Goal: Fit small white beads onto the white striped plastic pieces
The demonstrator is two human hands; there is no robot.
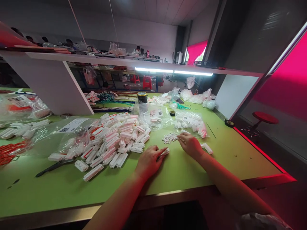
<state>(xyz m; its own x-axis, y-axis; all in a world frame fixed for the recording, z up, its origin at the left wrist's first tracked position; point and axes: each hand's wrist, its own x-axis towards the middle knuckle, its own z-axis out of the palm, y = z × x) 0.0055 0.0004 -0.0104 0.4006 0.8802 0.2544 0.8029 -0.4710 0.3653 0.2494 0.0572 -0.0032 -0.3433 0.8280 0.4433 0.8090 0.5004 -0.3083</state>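
On the table (230,163), a white plastic housing (165,152) lay just in front of the small white pieces (169,138), partly hidden by the left hand (149,160), whose fingers were closed on it. The right hand (190,145) reached to the right edge of those pieces; its fingertips were bunched there, but whether they pinched one could not be told. Just beyond the right wrist lay a loose white housing (208,148). To the left spread a heap of white housings (112,140), with black-handled scissors (51,168) at its near side; behind stood a clear labelled bag (146,118) and a black tape roll (172,113). The small pieces lay loose, so a brush of the right hand could probably have scattered them; a slackened left grip might have let the housing slip, and the heap's nearest housings could have been knocked by the left forearm.
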